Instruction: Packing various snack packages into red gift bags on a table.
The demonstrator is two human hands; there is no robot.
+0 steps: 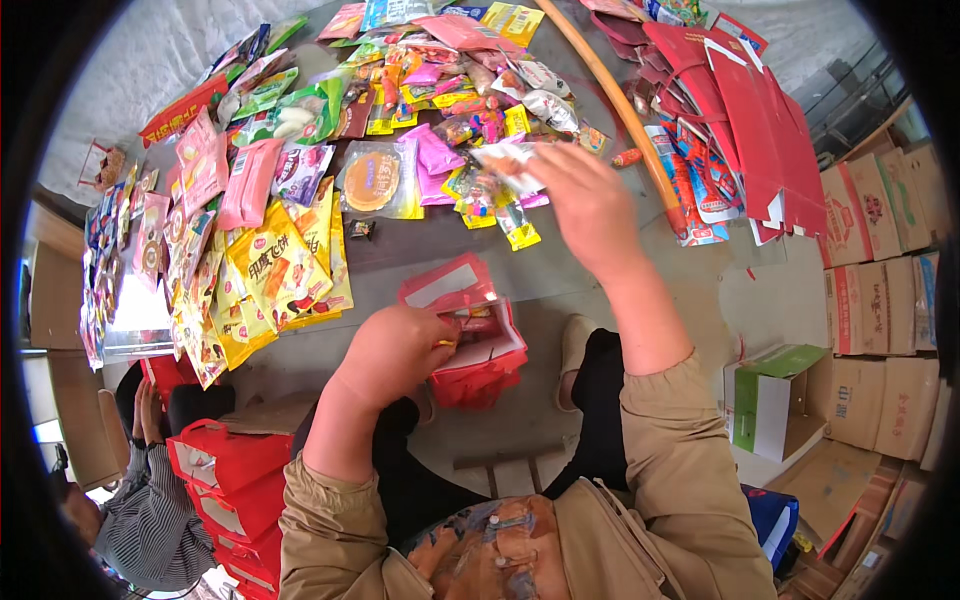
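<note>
My right hand (589, 202) is raised over the near edge of the candy pile and grips a small white snack packet (514, 166), blurred. Beneath it lie small yellow-ended candy packets (519, 227) and purple packets (435, 154). At the left rim of an open red paper gift bag (480, 382) is my left hand (401, 349), its fingers curled down. A bit of yellow shows at those fingers; what it is, I cannot tell. Inside the bag, a few small wrapped pieces (480, 322) are partly visible. A round biscuit pack (373, 180) lies on the table to the left.
Yellow snack bags (277, 262) overhang the table's left side. A wooden pole (615, 105) lies beside flattened red bags (757, 127). Filled red bags (232, 457) are stacked at lower left, near a seated person (154, 510). Cartons (862, 307) and an open green-white box (776, 397) stand right.
</note>
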